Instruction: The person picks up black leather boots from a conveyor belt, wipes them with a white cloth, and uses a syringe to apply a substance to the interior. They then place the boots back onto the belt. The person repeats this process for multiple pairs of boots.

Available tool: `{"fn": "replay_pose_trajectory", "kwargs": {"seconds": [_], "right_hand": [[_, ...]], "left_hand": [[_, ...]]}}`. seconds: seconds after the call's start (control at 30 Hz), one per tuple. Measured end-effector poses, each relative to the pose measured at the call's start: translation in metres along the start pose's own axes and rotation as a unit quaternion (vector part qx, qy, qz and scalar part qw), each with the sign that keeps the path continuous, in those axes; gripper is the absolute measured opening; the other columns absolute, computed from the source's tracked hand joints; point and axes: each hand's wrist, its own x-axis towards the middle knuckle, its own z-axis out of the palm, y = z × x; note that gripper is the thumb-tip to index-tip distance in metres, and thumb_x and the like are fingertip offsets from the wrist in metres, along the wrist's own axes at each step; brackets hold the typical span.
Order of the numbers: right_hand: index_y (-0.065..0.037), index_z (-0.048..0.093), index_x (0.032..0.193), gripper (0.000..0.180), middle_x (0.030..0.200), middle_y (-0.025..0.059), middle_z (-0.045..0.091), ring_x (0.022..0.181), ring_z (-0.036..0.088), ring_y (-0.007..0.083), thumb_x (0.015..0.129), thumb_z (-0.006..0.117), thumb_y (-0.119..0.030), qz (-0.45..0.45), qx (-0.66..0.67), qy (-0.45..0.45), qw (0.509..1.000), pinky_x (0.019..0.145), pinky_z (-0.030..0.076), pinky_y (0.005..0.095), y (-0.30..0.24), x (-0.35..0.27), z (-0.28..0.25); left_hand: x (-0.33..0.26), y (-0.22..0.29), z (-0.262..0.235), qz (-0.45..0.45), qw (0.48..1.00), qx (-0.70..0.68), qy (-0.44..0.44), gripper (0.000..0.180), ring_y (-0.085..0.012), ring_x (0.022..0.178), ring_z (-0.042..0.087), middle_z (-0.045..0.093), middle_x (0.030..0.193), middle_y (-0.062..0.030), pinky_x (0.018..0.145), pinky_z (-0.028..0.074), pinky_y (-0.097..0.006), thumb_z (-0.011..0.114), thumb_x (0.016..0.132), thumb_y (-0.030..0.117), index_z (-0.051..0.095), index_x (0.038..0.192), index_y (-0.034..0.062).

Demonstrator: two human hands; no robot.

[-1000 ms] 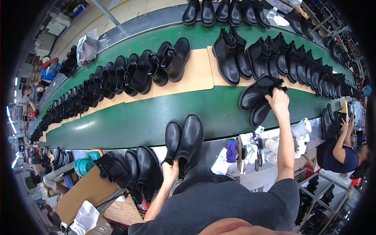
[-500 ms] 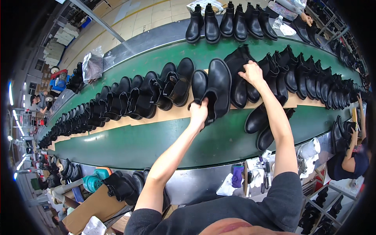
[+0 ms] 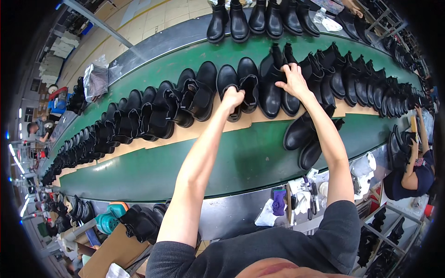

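Observation:
My left hand (image 3: 233,98) is closed on the near upper edges of a pair of black ankle boots (image 3: 248,69), which sit on the brown cardboard strip with their toes pointing away from me. Just to the right, another black pair (image 3: 270,95) stands upright with its toes toward me. Over the shafts of that pair rests my right hand (image 3: 294,82), thumb and fingers spread apart. Two more black boots (image 3: 299,132) lie tilted on the green belt below my right forearm.
Rows of black boots (image 3: 134,104) stretch left and right along the cardboard strip (image 3: 181,134) on the green belt (image 3: 153,171). More boots (image 3: 238,21) stand on the far metal ledge. A purple cloth (image 3: 278,202) and tools lie at the near edge. A co-worker (image 3: 412,171) is at right.
My left hand has moved away from me and set its raised boots down onto the cardboard. The right-hand pair now stands upright, and my right fingers have spread.

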Motion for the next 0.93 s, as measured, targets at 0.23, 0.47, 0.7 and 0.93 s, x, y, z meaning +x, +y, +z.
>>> {"fn": "replay_pose_trajectory", "kwargs": {"seconds": [0.23, 0.47, 0.7, 0.93], "right_hand": [[-0.006, 0.042, 0.133, 0.073, 0.128, 0.03, 0.043, 0.121, 0.04, 0.044, 0.077, 0.07, -0.043, 0.173, -0.043, 0.149, 0.973, 0.097, 0.038, 0.0494, 0.001, -0.145, -0.089], [-0.02, 0.034, 0.139, 0.08, 0.129, 0.0363, 0.034, 0.122, 0.036, 0.0493, 0.075, 0.065, -0.058, 0.298, -0.056, 0.168, 0.938, 0.098, 0.028, 0.0624, -0.037, -0.205, -0.047], [-0.008, 0.066, 0.108, 0.038, 0.098, 0.0186, 0.066, 0.097, 0.062, 0.033, 0.077, 0.07, -0.029, 0.323, -0.054, 0.039, 0.944, 0.082, 0.043, 0.0493, -0.005, -0.193, -0.018], [-0.002, 0.069, 0.096, 0.027, 0.092, 0.0243, 0.065, 0.095, 0.062, 0.0371, 0.075, 0.071, -0.019, 0.052, 0.014, 0.108, 0.993, 0.081, 0.049, 0.0419, -0.057, -0.199, -0.065]], "left_hand": [[-0.055, 0.015, -0.015, 0.043, 0.994, -0.084, -0.053, 0.055, -0.0268, 0.11, 0.055, 0.057, 0.12, -0.0229, 0.093, 0.041, -0.035, 0.062, 0.087, 0.027, 0.047, 0.125, -0.0102], [-0.243, -0.023, -0.054, 0.249, 0.968, 0.014, 0.0, 0.047, -0.0306, 0.119, 0.048, 0.048, 0.128, -0.017, 0.096, 0.041, -0.04, 0.061, 0.088, 0.021, 0.046, 0.128, 0.0025], [-0.41, -0.152, -0.088, -0.08, 0.988, -0.128, 0.018, 0.035, -0.0199, 0.106, 0.056, 0.059, 0.113, -0.0111, 0.09, 0.046, -0.032, 0.06, 0.089, 0.013, 0.054, 0.12, 0.0001], [-0.495, -0.177, -0.092, -0.088, 0.935, -0.312, 0.141, 0.025, -0.0226, 0.103, 0.059, 0.057, 0.117, -0.0094, 0.084, 0.051, -0.033, 0.054, 0.093, 0.012, 0.057, 0.116, 0.0023]]}}
